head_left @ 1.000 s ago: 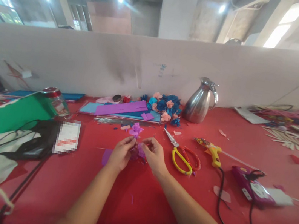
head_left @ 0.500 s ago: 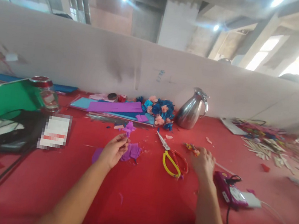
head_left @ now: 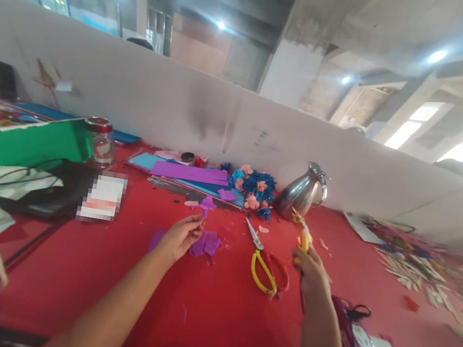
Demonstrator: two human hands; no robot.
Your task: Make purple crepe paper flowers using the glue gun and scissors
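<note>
My left hand (head_left: 181, 238) is closed in a pinch on a small purple paper flower (head_left: 206, 207), its petals upright above my fingertips. Beneath it lie purple paper pieces (head_left: 205, 244) on the red table. My right hand (head_left: 313, 270) wraps round a yellow glue gun (head_left: 304, 239), raised with its tip pointing up and to the left. A dark cord seems to run down beside this wrist. Between my hands lie scissors (head_left: 262, 267) with one yellow and one red handle, blades pointing away from me.
Behind are purple and blue paper sheets (head_left: 189, 173), blue and pink paper flowers (head_left: 256, 186) and a steel jug (head_left: 303, 191). At the left stand a glass jar (head_left: 103, 146) and a green box (head_left: 16, 155). On the right are a purple device (head_left: 358, 334) and wooden sticks (head_left: 413, 269).
My right hand has picked the glue gun up off the table and raised it. The left hand still holds the purple flower. The camera view has shifted and tilted.
</note>
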